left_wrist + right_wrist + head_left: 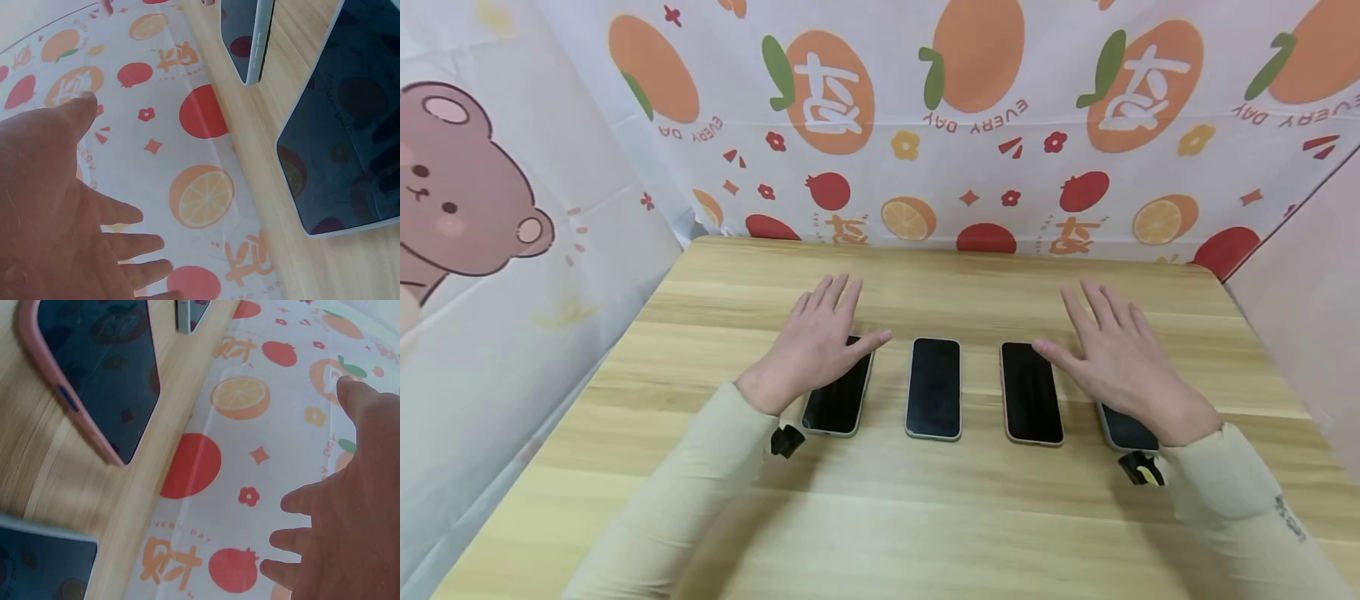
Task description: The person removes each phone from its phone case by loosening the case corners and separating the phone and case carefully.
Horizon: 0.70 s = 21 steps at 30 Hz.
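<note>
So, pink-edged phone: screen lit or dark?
Dark. The pink-edged phone looks black in the head view; the right wrist view shows only backdrop reflections on it. Powered off or asleep: cannot tell.

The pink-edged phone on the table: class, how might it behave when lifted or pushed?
The pink-edged phone looks straight and rigid, so it should lift without bending. Lying flat on the table, it would probably slide, not roll. Its glossy screen may be fragile.

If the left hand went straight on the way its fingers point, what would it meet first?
Most likely the printed cloth beyond the table; nothing else shows ahead of the left hand, though its height above the wood is hard to judge.
</note>
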### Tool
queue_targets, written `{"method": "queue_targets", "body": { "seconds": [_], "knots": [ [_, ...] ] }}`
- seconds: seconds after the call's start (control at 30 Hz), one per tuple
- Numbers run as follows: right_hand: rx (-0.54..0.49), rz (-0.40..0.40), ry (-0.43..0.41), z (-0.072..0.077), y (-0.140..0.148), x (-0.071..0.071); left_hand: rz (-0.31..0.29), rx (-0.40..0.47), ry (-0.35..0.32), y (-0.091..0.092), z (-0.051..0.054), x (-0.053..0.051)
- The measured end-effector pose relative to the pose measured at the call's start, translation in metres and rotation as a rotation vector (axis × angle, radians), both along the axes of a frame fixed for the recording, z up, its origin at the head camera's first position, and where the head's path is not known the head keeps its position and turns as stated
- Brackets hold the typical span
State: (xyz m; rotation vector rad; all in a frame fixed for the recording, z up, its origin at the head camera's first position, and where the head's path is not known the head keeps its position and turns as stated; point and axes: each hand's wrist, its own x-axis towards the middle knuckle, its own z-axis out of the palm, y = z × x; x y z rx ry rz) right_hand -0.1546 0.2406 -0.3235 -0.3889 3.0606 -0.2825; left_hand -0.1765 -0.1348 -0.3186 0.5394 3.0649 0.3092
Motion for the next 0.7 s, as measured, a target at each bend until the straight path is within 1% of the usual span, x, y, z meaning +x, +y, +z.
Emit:
{"method": "queue_targets", "body": {
  "seconds": [0.1,0.17,0.3,0.37,0.43,0.57,0.7],
  "knots": [
    [-0.007,0.025,0.026,0.002,-0.004,-0.002,0.008,0.068,0.02,-0.004,0.001,0.001],
    [-0.018,0.037,0.04,0.003,-0.007,-0.002,0.026,0.115,0.021,-0.007,0.001,0.001],
    [-0.055,0.046,0.062,0.006,-0.015,-0.001,0.073,0.18,-0.001,-0.013,-0.001,0.003],
    [-0.077,0.049,0.064,0.008,-0.021,0.0,0.091,0.205,-0.032,-0.016,-0.002,0.004],
    [-0.092,0.057,0.065,0.01,-0.026,0.0,0.111,0.233,-0.077,-0.02,-0.003,0.005],
    [-0.113,0.072,0.079,0.01,-0.036,0.0,0.157,0.311,-0.159,-0.027,-0.007,0.008],
    [-0.138,0.087,0.111,0.008,-0.043,-0.001,0.183,0.355,-0.184,-0.036,-0.012,0.01]
  ]
}}
